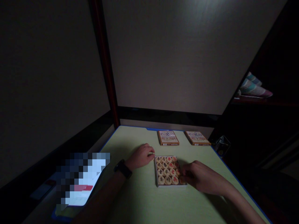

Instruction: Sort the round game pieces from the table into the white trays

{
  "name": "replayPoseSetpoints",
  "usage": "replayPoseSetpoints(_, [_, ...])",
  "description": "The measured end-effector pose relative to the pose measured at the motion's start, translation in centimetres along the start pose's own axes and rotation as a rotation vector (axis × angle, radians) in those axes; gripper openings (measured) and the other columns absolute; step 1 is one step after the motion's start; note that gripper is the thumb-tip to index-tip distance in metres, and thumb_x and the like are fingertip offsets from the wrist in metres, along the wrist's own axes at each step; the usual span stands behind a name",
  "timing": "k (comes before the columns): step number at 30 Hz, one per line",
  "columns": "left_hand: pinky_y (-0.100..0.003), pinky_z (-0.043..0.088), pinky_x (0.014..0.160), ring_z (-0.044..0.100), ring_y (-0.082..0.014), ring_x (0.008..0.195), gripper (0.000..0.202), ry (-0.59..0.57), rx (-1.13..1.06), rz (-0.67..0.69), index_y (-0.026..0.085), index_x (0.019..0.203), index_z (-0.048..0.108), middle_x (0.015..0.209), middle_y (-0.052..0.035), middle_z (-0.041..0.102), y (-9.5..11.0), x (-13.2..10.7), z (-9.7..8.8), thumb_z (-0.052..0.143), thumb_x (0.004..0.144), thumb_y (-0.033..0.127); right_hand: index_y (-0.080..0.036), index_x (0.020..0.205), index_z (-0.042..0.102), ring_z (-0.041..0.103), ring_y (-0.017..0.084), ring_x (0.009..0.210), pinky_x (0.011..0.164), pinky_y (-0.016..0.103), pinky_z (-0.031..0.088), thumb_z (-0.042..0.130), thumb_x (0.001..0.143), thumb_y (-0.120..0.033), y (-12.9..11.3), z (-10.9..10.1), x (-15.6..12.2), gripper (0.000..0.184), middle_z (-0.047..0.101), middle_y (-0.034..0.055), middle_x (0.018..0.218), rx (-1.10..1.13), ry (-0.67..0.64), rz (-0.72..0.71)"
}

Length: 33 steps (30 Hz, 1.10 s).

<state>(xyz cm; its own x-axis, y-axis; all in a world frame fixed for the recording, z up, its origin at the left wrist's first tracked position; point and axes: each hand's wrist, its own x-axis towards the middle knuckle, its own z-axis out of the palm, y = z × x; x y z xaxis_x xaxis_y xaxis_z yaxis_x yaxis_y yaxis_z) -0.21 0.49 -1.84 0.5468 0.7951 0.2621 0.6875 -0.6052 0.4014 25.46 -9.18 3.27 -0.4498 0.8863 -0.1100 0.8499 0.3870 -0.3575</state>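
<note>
An open shallow box on the table holds rows of round wooden Chinese chess pieces, marked with black and red characters. My right hand reaches over the box's right side. Its fingers are pinched together at a Chinese chess piece in the lower right corner, which they partly cover. Beside the box's upper left corner is my left hand, its fingers curled and closed. Whatever lies between those fingertips is too small and dim to make out. A dark watch is on the left wrist.
Two flat printed boxes, a left one and a right one, lie at the far edge of the pale green table. A bright, partly blurred screen stands at left. Walls rise behind; a clear container sits past the right edge.
</note>
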Motion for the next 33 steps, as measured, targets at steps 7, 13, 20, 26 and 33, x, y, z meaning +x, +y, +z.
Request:
replayPoseSetpoints(7, [-0.026, 0.047, 0.080, 0.062, -0.0172, 0.087, 0.016, -0.017, 0.013, -0.002, 0.017, 0.091, 0.071, 0.091, -0.0058, 0.067, 0.2, -0.1, -0.3, 0.056, 0.085, 0.020, -0.018, 0.059, 0.058, 0.029, 0.009, 0.050, 0.052, 0.029, 0.019, 0.056, 0.082, -0.022, 0.1, 0.2, 0.0, 0.023, 0.041, -0.0038, 0.051, -0.064, -0.009, -0.010])
replayPoseSetpoints(13, [-0.025, 0.047, 0.081, 0.062, -0.0169, 0.086, 0.016, -0.017, 0.007, 0.013, 0.017, 0.089, 0.071, 0.089, -0.0055, 0.066, 0.4, -0.2, -0.4, 0.055, 0.085, 0.019, -0.017, 0.057, 0.057, 0.029, 0.009, 0.050, 0.053, 0.029, 0.018, 0.055, 0.085, -0.023, -0.1, 0.2, -0.1, 0.028, 0.038, -0.0041, 0.051, -0.055, -0.007, -0.040])
replayPoseSetpoints(20, [-0.025, 0.047, 0.081, 0.061, -0.0165, 0.085, 0.015, 0.004, -0.001, 0.025, 0.018, 0.088, 0.070, 0.089, -0.0050, 0.067, -0.1, -0.1, 0.0, 0.056, 0.083, 0.017, -0.017, 0.059, 0.061, 0.032, 0.009, 0.051, 0.054, 0.029, 0.018, 0.054, 0.085, -0.026, -0.2, 0.0, 0.0, 0.028, 0.043, -0.0024, 0.052, -0.101, -0.028, -0.008])
replayPoseSetpoints(26, [-0.025, 0.047, 0.081, 0.061, -0.0160, 0.084, 0.015, 0.011, -0.004, 0.043, 0.018, 0.088, 0.070, 0.089, -0.0049, 0.067, -0.2, -0.2, 0.0, 0.055, 0.084, 0.018, -0.018, 0.066, 0.066, 0.042, 0.011, 0.054, 0.056, 0.028, 0.023, 0.051, 0.082, -0.016, 0.6, 0.1, 0.1, 0.023, 0.058, 0.0011, 0.058, -0.159, -0.054, -0.004])
replayPoseSetpoints(33, [-0.026, 0.047, 0.082, 0.061, -0.0166, 0.086, 0.015, -0.003, -0.005, 0.031, 0.017, 0.088, 0.070, 0.089, -0.0057, 0.066, -0.1, -0.2, 0.0, 0.055, 0.084, 0.017, -0.018, 0.070, 0.068, 0.046, 0.013, 0.054, 0.055, 0.029, 0.023, 0.042, 0.095, -0.030, 0.7, 0.0, 0.2, 0.038, 0.062, 0.0049, 0.061, -0.208, -0.071, 0.024])
